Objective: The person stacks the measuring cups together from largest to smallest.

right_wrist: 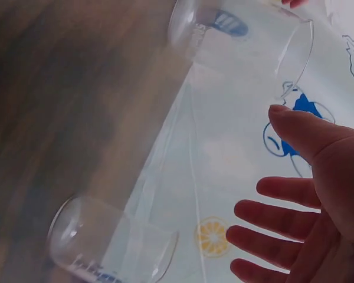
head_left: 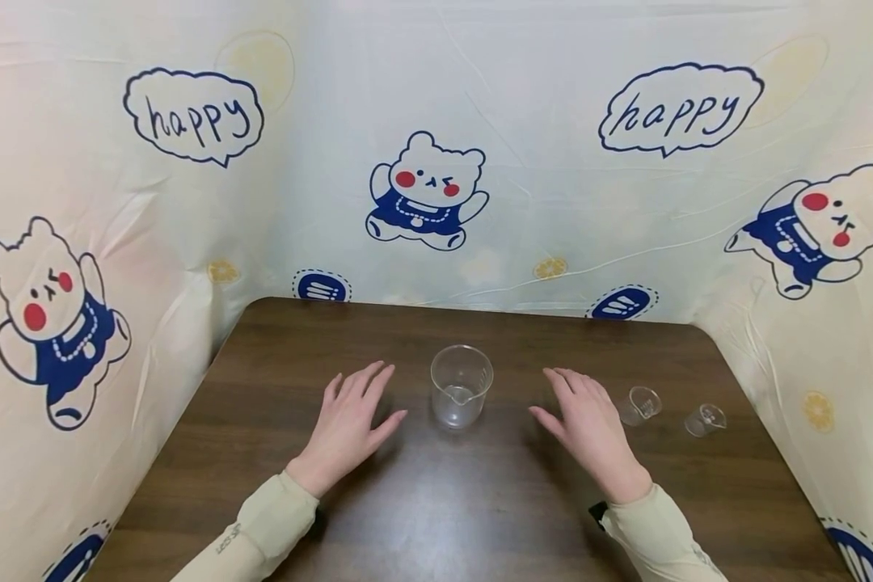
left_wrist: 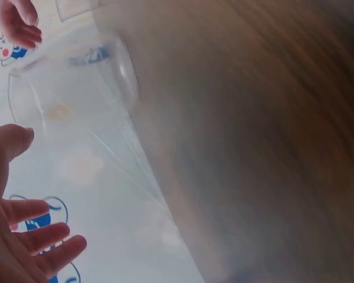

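A large clear glass beaker [head_left: 460,388] stands upright on the brown wooden table, between the two hands. My left hand [head_left: 349,424] hovers to its left with fingers spread and nothing held. On the other side my right hand [head_left: 589,424] is likewise spread and holds nothing. Just right of that hand stands a smaller beaker [head_left: 640,406], and beyond it an even smaller beaker [head_left: 706,420]. In the left wrist view the large beaker [left_wrist: 76,82] lies past the thumb tip. The right wrist view has the large beaker [right_wrist: 242,41] above and a smaller beaker [right_wrist: 112,239] below.
The dark wooden table [head_left: 451,517] has rounded far corners. A pale curtain [head_left: 538,194] printed with bears, lemon slices and "happy" bubbles hangs around its back and sides. Light-coloured sleeves [head_left: 280,505] cover both forearms.
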Demonstrator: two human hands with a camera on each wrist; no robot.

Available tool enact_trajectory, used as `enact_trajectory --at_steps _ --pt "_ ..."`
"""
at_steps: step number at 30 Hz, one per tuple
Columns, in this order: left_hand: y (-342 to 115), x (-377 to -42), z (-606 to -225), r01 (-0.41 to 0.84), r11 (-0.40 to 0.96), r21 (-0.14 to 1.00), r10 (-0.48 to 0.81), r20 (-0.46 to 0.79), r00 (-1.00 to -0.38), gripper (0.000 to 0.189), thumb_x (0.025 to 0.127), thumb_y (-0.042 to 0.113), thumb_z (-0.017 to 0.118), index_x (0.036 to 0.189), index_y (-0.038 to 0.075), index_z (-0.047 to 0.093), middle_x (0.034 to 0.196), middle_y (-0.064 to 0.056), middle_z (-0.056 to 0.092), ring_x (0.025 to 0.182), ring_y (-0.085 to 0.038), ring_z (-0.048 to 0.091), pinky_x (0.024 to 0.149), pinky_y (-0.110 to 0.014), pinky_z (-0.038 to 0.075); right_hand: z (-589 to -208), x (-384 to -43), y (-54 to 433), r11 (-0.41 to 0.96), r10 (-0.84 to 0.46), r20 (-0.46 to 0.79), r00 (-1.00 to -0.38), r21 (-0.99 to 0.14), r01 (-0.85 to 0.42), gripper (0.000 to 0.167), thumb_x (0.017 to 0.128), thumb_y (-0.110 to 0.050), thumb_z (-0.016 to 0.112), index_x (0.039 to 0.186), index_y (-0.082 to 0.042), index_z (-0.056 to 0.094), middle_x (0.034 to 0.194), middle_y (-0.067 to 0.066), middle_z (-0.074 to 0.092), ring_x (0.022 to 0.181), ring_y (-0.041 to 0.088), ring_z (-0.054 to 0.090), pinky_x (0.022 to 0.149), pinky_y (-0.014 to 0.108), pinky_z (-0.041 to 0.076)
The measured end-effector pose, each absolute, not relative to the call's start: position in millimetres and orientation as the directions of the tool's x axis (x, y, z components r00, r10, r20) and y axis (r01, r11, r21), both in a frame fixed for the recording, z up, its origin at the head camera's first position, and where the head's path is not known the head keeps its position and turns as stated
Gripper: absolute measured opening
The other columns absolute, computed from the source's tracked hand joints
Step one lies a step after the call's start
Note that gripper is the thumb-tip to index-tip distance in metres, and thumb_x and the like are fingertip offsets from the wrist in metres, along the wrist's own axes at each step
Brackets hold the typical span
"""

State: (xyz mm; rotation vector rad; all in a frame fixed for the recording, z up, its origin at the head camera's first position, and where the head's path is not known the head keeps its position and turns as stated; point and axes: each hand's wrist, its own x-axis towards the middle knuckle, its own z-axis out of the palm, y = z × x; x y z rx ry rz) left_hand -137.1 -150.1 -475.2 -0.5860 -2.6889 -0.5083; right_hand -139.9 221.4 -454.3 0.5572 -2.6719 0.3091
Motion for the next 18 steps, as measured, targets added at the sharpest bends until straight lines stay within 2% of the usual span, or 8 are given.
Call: enact_trajectory --at_steps 7,11,14,18 --pt "-135 -140 -476 0.501 0.812 0.3 0.359 0.42 -0.834 0.069 0.094 0.042 0.077 0.149 0.006 0.053 0.149 -0.015 0.055 0.133 -0.036 0.054 0.106 -0.067 0.037 -451 -145 205 0.881 -0.362 0.419 -0.833 -0.138 -0.453 0.062 0.088 -0.038 0.084 0.133 0.0 0.065 0.126 0.019 0.069 0.113 0.04 0.067 0.095 0.056 0.052" --pt "-129 -145 -478 0.507 0.777 0.375 0.358 0.4 -0.844 0.072 0.092 0.041 0.08 0.149 0.005 0.052 0.149 -0.016 0.055 0.135 -0.035 0.054 0.105 -0.064 0.041 -452 -152 197 0.861 -0.392 0.401 -0.828 -0.156 -0.483 0.063 0.089 -0.04 0.083 0.134 -0.001 0.063 0.125 0.018 0.069 0.109 0.037 0.069 0.09 0.053 0.055" --pt "-126 -149 -481 0.491 0.742 0.456 0.348 0.364 -0.864 0.075 0.092 0.042 0.08 0.15 0.005 0.051 0.15 -0.016 0.054 0.136 -0.035 0.053 0.106 -0.063 0.043 -451 -157 192 0.836 -0.401 0.366 -0.84 -0.228 -0.499 0.063 0.089 -0.04 0.083 0.136 -0.003 0.063 0.126 0.017 0.07 0.11 0.035 0.07 0.088 0.052 0.056" --pt "-123 -155 -485 0.458 0.704 0.543 0.333 0.317 -0.888 0.078 0.091 0.043 0.081 0.152 0.007 0.049 0.152 -0.016 0.052 0.139 -0.035 0.051 0.106 -0.066 0.042 -451 -165 188 0.798 -0.407 0.299 -0.863 -0.343 -0.496 0.064 0.09 -0.039 0.082 0.14 -0.005 0.062 0.131 0.013 0.068 0.117 0.031 0.068 0.091 0.051 0.056"
